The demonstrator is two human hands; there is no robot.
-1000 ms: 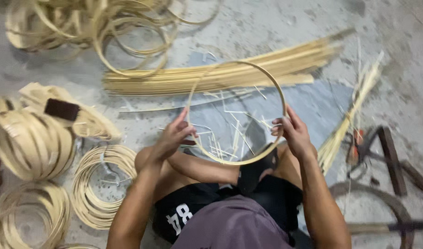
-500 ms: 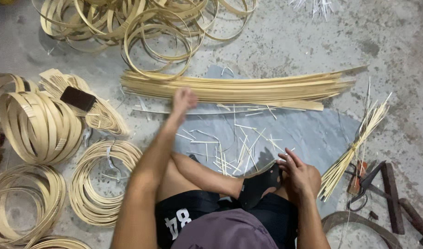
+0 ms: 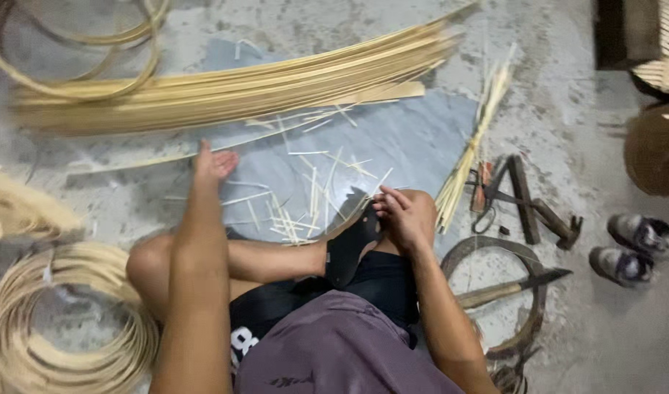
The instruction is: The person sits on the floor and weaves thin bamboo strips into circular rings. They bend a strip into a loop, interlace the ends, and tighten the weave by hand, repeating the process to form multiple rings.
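Observation:
My left hand (image 3: 214, 164) is stretched out over the grey mat (image 3: 422, 138), fingers apart and holding nothing. It lies just short of the long bundle of pale bamboo strips (image 3: 240, 91) lying across the floor. My right hand (image 3: 404, 215) rests on my right knee with its fingers curled together; I see nothing in it. Short cut slivers (image 3: 312, 197) are scattered on the mat between my hands. A black sandal (image 3: 353, 244) is on my foot beside the right hand.
A thin sheaf of splints (image 3: 469, 160) lies right of the mat. Beyond it are wooden-handled tools (image 3: 528, 204), a metal ring (image 3: 458, 255) and a long blade (image 3: 509, 288). Coiled strips (image 3: 64, 328) sit at the left, hoops (image 3: 79, 44) at top left, shoes (image 3: 633, 244) at the right.
A second ago both hands held a round hoop; it has left them. My left hand reached out toward the long strips, my right hand dropped to my knee, and the view swung right.

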